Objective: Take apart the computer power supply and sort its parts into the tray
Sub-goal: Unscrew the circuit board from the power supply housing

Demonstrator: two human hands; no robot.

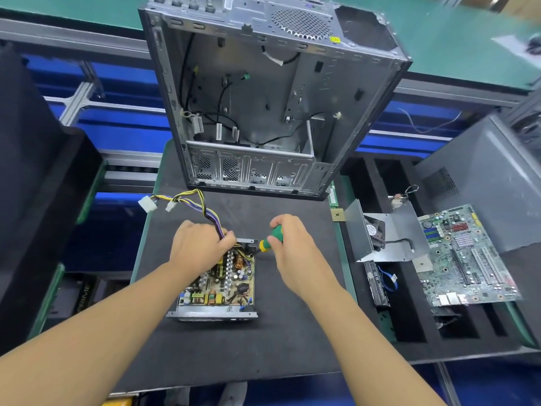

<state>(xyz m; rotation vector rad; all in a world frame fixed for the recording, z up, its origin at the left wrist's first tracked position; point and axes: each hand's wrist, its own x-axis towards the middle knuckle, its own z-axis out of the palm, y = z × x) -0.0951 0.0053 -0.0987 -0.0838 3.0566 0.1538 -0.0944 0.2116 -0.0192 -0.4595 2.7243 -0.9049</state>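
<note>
The power supply (218,284) sits near the middle of the black-matted desk (278,341). Its cover is off and the crowded circuit board lies bare in the metal base. The person leans over it with both arms stretched forward.

The left hand (199,247) rests on the far end of the unit, fingers curled round the wire bundle (205,209) where it leaves the housing. From there the yellow, purple and black wires run off toward the desk's left edge and end in white connectors (146,205).

The right hand (292,244) grips the green-and-yellow handle of a screwdriver (270,238). The tool points at the unit's far right corner. The tip itself is too dark to make out.

At the far edge of the desk stands an emptied computer case (263,112), its open side facing the person, with a few loose black cables inside. A small gold chip (337,214) lies at the desk's right edge.

Just beside the desk on the right is the black foam tray (409,332), divided into compartments. A bent metal cover with a fan (389,238) lies over its far left part. A motherboard (465,256) lies tilted across its right part. Below the cover a slim black part (376,284) sits in a narrow slot, touching a blue cable (388,278).
</note>
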